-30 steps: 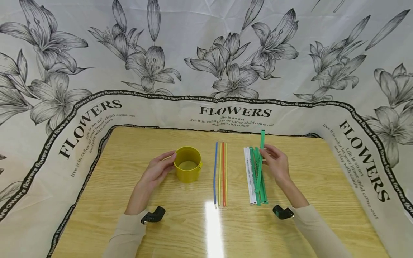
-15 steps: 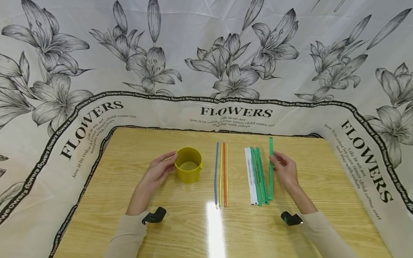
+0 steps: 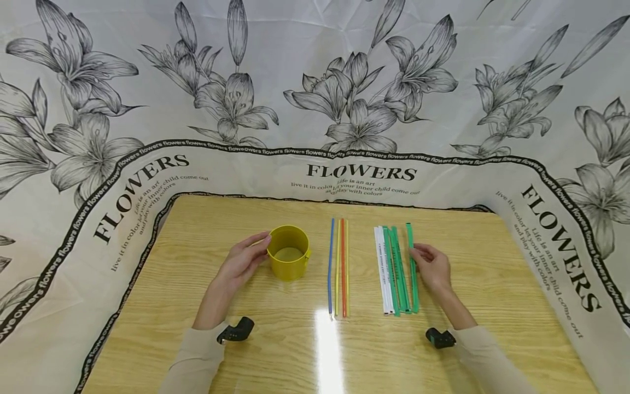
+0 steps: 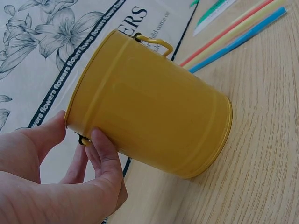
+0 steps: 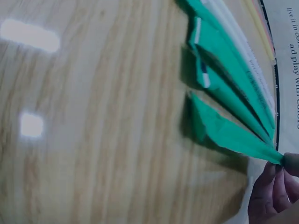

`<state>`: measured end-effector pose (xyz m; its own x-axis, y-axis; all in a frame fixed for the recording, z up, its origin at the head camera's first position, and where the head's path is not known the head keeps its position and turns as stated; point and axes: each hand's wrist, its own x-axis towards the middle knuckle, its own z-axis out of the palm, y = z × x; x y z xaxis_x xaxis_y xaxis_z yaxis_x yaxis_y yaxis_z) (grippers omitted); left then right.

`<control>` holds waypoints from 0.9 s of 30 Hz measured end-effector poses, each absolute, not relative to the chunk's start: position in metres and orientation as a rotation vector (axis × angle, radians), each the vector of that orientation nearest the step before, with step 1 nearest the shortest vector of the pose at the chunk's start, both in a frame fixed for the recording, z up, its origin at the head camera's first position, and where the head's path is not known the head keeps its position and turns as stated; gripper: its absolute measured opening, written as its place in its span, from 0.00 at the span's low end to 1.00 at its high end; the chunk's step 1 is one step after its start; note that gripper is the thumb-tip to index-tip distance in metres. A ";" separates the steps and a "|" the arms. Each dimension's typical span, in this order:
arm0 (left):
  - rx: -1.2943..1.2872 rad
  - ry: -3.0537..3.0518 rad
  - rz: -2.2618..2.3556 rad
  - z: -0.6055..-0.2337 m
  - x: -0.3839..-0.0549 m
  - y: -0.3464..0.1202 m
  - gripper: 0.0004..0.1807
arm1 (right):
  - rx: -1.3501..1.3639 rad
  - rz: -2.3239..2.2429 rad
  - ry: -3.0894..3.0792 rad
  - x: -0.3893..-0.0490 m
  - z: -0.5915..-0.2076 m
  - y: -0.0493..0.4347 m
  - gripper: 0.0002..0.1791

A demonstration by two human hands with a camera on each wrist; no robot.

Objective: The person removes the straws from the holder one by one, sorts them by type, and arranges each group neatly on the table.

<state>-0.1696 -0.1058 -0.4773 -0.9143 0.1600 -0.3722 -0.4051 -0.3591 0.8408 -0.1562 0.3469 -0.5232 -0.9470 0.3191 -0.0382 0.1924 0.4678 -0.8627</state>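
Note:
A small yellow metal bucket [image 3: 288,270] with looped side handles stands upright, left of the table's middle. My left hand [image 3: 241,260] holds its left side; in the left wrist view the thumb is at the rim and the fingers are by a handle loop [image 4: 87,141]. My right hand [image 3: 434,267] pinches a long green paper-wrapped straw [image 3: 415,293] between thumb and fingers. This straw lies lengthwise just right of a row of other wrapped straws, green ones [image 3: 401,273] and white ones [image 3: 383,273]. Its near end shows close over the wood in the right wrist view.
Between bucket and wrapped straws lie a blue straw [image 3: 331,262], a red straw [image 3: 343,262] and yellow ones [image 3: 337,279], side by side. A white flower-print cloth [image 3: 246,175] rises behind the wooden table [image 3: 275,350] and along its sides.
My right hand has carried the green wrapped straw off the pile to the right, then brought it lower and nearer, beside the row. The left hand stays at the bucket.

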 end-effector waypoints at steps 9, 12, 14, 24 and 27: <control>-0.322 1.519 2.310 -0.478 -0.172 -0.103 0.25 | -0.398 1.347 -2.625 -0.157 -0.534 0.346 0.19; -0.321 1.514 2.312 -0.479 -0.172 -0.103 0.25 | -0.361 1.284 -2.635 -0.157 -0.535 0.344 0.18; -0.319 1.505 2.313 -0.479 -0.172 -0.103 0.26 | -0.351 1.248 -2.642 -0.157 -0.535 0.343 0.17; -0.338 1.449 2.316 -0.480 -0.170 -0.109 0.28 | -0.331 1.193 -2.673 -0.149 -0.529 0.342 0.18; -0.363 1.464 2.309 -0.481 -0.169 -0.112 0.28 | -0.291 1.223 -2.649 -0.145 -0.525 0.344 0.17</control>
